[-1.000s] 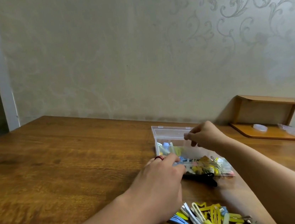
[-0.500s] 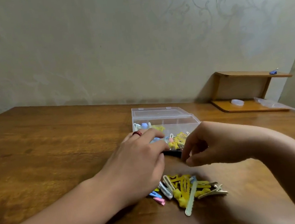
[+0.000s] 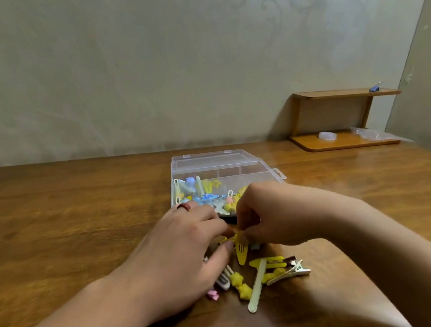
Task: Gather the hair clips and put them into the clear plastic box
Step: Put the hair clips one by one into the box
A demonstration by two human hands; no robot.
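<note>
A clear plastic box (image 3: 250, 170) lies open on the wooden table, its lid tipped back, with several coloured hair clips inside. A loose pile of hair clips (image 3: 260, 274), mostly yellow, lies on the table in front of it. My right hand (image 3: 274, 213) pinches a yellow snap clip (image 3: 241, 249) by its top end, just above the pile. My left hand (image 3: 182, 254), with a red ring on one finger, lies over the left side of the pile, and its fingertips touch the same yellow clip. Clips under that hand are hidden.
A black clip (image 3: 228, 219) lies between the box and my hands. A small wooden shelf (image 3: 339, 118) stands at the back right against the wall, with a blue binder clip (image 3: 374, 87) on top and clear plastic bits below.
My right hand has come back from the box down to the pile and taken hold of a yellow snap clip. My left hand slid from the box's front edge onto the pile. The view tilted down.
</note>
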